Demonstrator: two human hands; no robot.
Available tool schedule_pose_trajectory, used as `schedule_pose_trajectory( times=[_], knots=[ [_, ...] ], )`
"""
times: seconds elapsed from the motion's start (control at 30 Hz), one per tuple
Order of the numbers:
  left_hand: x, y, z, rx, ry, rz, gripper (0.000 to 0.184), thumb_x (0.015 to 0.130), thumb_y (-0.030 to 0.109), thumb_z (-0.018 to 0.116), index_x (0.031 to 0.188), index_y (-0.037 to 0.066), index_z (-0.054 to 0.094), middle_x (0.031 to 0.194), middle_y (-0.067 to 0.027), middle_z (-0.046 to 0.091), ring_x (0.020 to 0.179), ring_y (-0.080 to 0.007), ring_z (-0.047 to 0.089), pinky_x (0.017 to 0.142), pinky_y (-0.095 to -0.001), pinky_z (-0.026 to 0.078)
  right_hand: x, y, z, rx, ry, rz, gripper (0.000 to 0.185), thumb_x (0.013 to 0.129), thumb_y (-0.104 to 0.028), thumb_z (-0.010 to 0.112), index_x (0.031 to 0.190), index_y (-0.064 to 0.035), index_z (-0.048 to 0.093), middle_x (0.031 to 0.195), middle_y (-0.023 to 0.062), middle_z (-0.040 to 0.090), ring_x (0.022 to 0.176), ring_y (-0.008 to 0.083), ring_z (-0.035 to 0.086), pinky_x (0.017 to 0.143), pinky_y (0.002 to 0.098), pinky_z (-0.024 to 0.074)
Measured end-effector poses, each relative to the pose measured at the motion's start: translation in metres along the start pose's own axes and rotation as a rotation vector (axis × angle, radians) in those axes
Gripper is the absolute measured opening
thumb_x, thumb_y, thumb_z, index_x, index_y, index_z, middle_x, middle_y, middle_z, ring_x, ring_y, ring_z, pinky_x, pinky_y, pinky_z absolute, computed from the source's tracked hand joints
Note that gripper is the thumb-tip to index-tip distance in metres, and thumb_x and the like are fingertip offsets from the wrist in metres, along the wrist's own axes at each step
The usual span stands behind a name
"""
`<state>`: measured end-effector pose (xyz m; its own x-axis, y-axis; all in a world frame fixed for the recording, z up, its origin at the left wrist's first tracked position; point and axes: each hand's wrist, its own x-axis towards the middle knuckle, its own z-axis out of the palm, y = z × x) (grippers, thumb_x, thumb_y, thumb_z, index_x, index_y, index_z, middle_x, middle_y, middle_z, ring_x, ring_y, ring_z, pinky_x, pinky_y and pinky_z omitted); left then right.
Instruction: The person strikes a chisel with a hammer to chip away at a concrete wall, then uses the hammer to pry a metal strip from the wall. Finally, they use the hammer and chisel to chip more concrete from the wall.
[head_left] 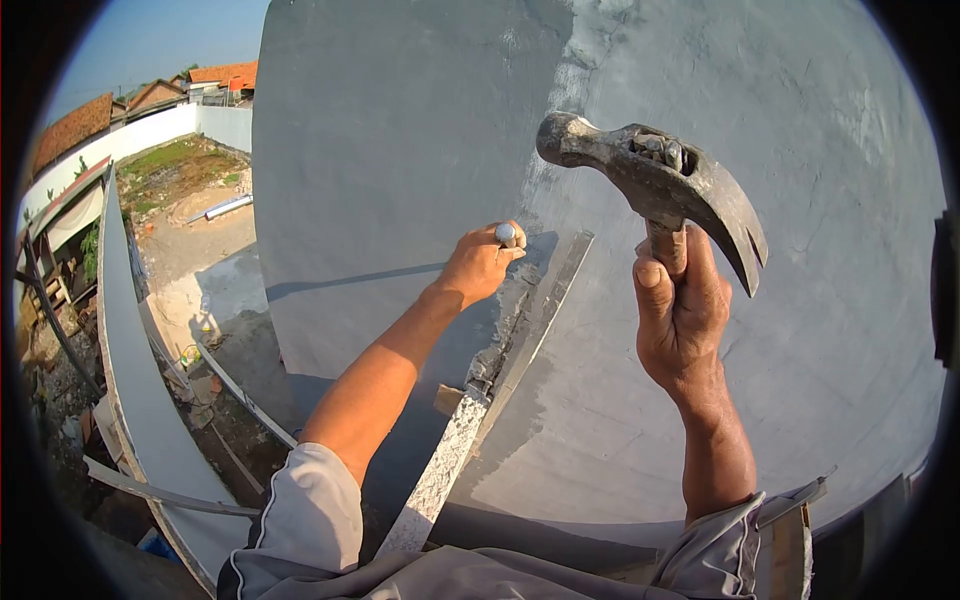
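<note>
My right hand [685, 315] is closed round the handle of a claw hammer [655, 165], raised in front of the grey wall with its round face to the left and its claw to the right. Against the wall, my left hand [480, 262] grips a chisel [505, 232]; only its round metal end shows, the rest being hidden by the fingers. Just below that hand runs a rough, chipped strip of mortar [500, 335]. A wooden batten [545, 325] slants along its right side.
The grey plastered wall [390, 180] fills most of the view. A speckled narrow ledge [435, 480] runs down toward me. At left, far below, lie a yard [215, 240], a long white wall top [150, 380] and scattered debris. Tiled roofs [225, 74] stand beyond.
</note>
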<state>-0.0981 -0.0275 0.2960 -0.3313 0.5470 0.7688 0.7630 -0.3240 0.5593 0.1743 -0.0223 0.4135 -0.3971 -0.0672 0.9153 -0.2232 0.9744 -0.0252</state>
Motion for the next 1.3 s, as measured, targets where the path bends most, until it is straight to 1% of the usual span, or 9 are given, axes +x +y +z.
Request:
schedule_pose_trajectory(
  times=[0.1,0.33,0.47,0.53,0.6,0.77,0.9,1.1,1.3],
  knots=[
    [-0.003,0.006,-0.001,-0.107,-0.029,-0.063,0.010,0.095,0.010,0.068,0.099,0.002,0.063,0.086,-0.0114,0.070,0.084,-0.0241,0.069,0.077,-0.0378,0.054,0.005,0.002,0.004,-0.138,-0.196,0.042,0.040,0.100,-0.034,0.064,0.121,-0.0006,0.059,0.068,0.0074,0.066,0.054,0.0152,0.063,0.048,0.0308,0.0497],
    [-0.007,0.009,0.002,0.084,-0.052,0.020,0.007,0.094,0.009,0.066,0.099,0.007,0.062,0.090,-0.0092,0.066,0.081,-0.0265,0.063,0.073,-0.0401,0.051,-0.006,0.015,0.008,-0.125,-0.225,0.041,0.039,0.101,-0.034,0.061,0.124,-0.0022,0.058,0.073,0.0073,0.065,0.056,0.0168,0.065,0.046,0.0322,0.0496],
    [-0.011,-0.015,0.008,0.297,-0.116,0.173,0.019,0.094,0.007,0.060,0.112,0.009,0.069,0.109,-0.0132,0.069,0.097,-0.0314,0.067,0.082,-0.0427,0.054,-0.030,0.046,0.006,-0.375,-0.249,-0.290,0.026,0.099,-0.029,0.068,0.096,-0.0046,0.059,0.077,0.0088,0.065,0.055,0.0198,0.064,0.047,0.0348,0.0500],
    [-0.016,0.013,0.005,-0.065,-0.177,-0.175,0.025,0.094,0.006,0.059,0.116,0.009,0.070,0.113,-0.0143,0.069,0.102,-0.0341,0.066,0.087,-0.0446,0.054,-0.020,0.024,0.008,-0.566,-0.570,0.066,0.025,0.097,-0.024,0.069,0.086,-0.0072,0.054,0.076,0.0086,0.064,0.056,0.0213,0.065,0.046,0.0359,0.0494],
    [-0.014,-0.015,0.026,0.176,-0.100,0.073,0.015,0.097,0.012,0.061,0.109,0.006,0.066,0.097,-0.0139,0.070,0.093,-0.0350,0.068,0.079,-0.0440,0.055,-0.010,0.017,0.010,-0.576,-0.730,0.305,0.024,0.094,-0.021,0.071,0.086,-0.0069,0.054,0.075,0.0077,0.064,0.058,0.0216,0.066,0.046,0.0364,0.0497],
    [-0.004,-0.026,0.021,0.557,-0.123,0.312,0.018,0.096,0.011,0.060,0.112,0.005,0.066,0.097,-0.0161,0.071,0.096,-0.0345,0.068,0.083,-0.0451,0.055,-0.027,0.034,0.012,-0.309,-0.182,-0.251,0.031,0.103,-0.032,0.060,0.089,-0.0044,0.056,0.061,0.0067,0.062,0.046,0.0207,0.060,0.044,0.0365,0.0478],
    [-0.016,-0.006,0.014,0.202,-0.033,0.149,0.016,0.096,0.011,0.062,0.109,0.004,0.067,0.097,-0.0136,0.070,0.097,-0.0331,0.068,0.083,-0.0441,0.055,-0.014,0.023,0.009,-0.519,-0.711,0.365,0.026,0.101,-0.026,0.064,0.092,-0.0023,0.056,0.057,0.0073,0.060,0.045,0.0214,0.061,0.044,0.0368,0.0470],
    [0.001,0.021,-0.002,-0.115,-0.048,-0.025,0.007,0.095,0.006,0.063,0.100,0.002,0.066,0.096,-0.0081,0.073,0.092,-0.0196,0.070,0.083,-0.0346,0.055,-0.019,0.007,-0.009,-0.238,-0.207,0.238,0.028,0.104,-0.026,0.062,0.092,-0.0016,0.058,0.062,0.0038,0.055,0.050,0.0121,0.049,0.049,0.0312,0.0415],
    [0.014,0.030,0.005,0.041,-0.194,0.152,0.003,0.095,0.007,0.062,0.097,0.006,0.062,0.092,-0.0080,0.069,0.086,-0.0267,0.067,0.080,-0.0397,0.055,-0.020,-0.003,-0.024,0.002,0.111,-0.104,0.031,0.108,-0.030,0.053,0.094,-0.0024,0.052,0.076,0.0012,0.054,0.060,0.0064,0.048,0.046,0.0235,0.0391]
  ],
)
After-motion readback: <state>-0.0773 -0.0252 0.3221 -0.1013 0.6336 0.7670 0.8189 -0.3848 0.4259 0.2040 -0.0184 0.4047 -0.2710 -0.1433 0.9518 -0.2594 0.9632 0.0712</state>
